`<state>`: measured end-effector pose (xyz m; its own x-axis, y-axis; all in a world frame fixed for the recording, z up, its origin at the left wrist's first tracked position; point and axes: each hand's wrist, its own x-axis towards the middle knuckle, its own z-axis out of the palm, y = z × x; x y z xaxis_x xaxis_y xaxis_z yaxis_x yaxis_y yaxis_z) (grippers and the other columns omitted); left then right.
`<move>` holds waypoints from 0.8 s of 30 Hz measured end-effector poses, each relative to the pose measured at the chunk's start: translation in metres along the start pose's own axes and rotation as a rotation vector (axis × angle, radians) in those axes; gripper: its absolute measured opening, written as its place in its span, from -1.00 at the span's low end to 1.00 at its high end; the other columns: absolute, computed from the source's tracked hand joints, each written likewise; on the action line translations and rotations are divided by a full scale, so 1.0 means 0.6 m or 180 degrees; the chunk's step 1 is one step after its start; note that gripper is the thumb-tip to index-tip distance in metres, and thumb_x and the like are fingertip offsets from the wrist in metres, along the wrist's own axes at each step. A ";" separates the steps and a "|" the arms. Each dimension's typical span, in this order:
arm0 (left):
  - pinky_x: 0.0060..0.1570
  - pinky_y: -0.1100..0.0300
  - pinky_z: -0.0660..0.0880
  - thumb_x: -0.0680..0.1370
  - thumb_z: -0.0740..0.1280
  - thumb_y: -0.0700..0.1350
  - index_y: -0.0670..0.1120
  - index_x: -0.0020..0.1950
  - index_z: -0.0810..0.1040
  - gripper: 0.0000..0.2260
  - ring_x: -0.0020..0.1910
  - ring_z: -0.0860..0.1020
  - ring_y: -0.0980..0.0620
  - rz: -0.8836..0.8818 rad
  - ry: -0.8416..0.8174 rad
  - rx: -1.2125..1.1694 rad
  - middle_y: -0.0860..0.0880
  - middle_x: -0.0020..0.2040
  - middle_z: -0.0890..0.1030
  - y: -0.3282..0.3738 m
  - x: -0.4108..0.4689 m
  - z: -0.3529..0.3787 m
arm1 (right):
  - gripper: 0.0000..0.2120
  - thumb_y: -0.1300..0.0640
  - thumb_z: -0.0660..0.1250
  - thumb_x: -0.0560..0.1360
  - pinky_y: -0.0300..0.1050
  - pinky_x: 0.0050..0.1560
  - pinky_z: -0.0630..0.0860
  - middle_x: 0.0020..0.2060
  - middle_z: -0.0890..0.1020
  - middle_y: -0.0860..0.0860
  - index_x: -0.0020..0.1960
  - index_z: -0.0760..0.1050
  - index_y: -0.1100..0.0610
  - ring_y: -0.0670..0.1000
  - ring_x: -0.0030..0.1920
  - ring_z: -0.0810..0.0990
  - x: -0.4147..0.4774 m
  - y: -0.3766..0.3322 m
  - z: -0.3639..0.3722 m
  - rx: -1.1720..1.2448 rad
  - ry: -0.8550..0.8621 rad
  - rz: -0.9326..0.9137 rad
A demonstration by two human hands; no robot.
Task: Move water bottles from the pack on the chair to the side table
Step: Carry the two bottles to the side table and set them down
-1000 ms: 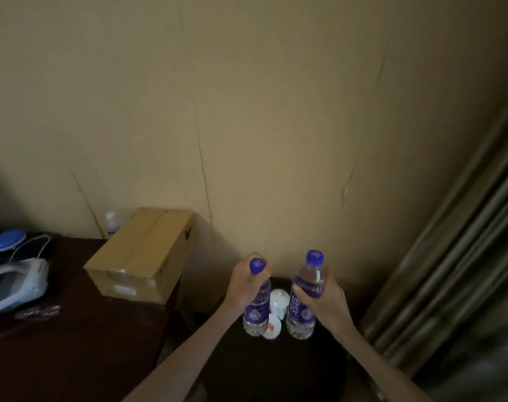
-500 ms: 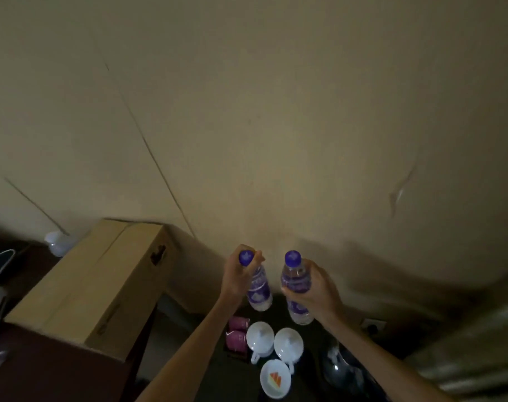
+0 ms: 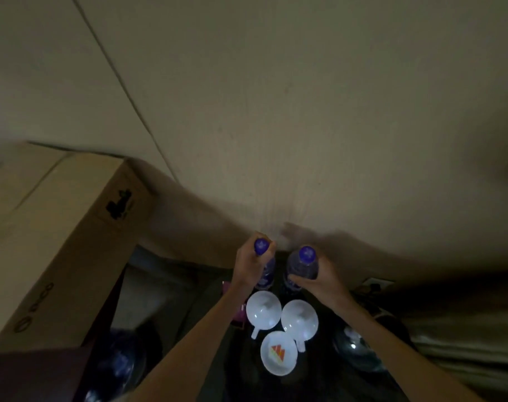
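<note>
Your left hand [image 3: 251, 266] clenched one bottle [image 3: 266, 274] at its neck, your right hand [image 3: 319, 278] gripped the other bottle [image 3: 302, 264] mid-body (likely full, heavy, slick plastic).

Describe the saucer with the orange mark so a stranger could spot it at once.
Find the dark side table against the wall, below the two hands holding bottles. Three white dishes cluster there; the saucer is nearest the camera, the only one with an orange-red mark and no handle.
</note>
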<state>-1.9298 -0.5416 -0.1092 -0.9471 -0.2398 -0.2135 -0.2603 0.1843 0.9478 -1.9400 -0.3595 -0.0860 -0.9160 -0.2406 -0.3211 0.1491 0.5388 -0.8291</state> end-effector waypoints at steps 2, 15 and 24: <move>-0.04 0.24 0.50 0.54 0.37 -0.16 -0.09 -0.08 0.50 -0.94 -0.18 0.57 0.10 0.0017 -0.0076 -0.0045 -0.01 -0.17 0.59 -0.011 -0.001 -0.002 | -0.46 0.31 0.57 0.30 0.07 0.24 0.52 0.02 0.59 -0.07 0.13 0.42 -0.04 0.00 0.12 0.59 0.002 0.000 0.009 -0.0048 -0.0017 -0.0039; 0.09 0.04 0.52 0.60 0.28 -0.11 -0.14 0.25 0.33 -0.73 0.10 0.53 -0.08 0.0390 -0.1540 0.1015 -0.15 0.14 0.51 0.004 -0.017 -0.059 | -0.48 0.25 0.50 0.41 0.20 0.32 0.44 0.21 0.55 0.11 0.28 0.38 0.08 0.10 0.26 0.53 -0.014 -0.001 0.027 -0.0170 -0.0641 -0.0035; 0.10 -0.05 0.54 0.49 0.40 0.05 -0.02 0.20 0.46 -0.66 0.05 0.56 -0.01 0.0741 -0.1109 0.2197 -0.04 0.10 0.60 0.009 -0.019 -0.063 | -0.49 0.16 0.50 0.42 0.08 0.29 0.48 0.27 0.46 0.10 0.29 0.37 0.04 0.09 0.27 0.50 -0.007 0.005 0.010 -0.0200 -0.0510 -0.0141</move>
<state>-1.9132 -0.5742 -0.0928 -0.9658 0.1672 -0.1981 0.0013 0.7673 0.6413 -1.9337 -0.3616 -0.0897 -0.8493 -0.3882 -0.3578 0.0817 0.5729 -0.8155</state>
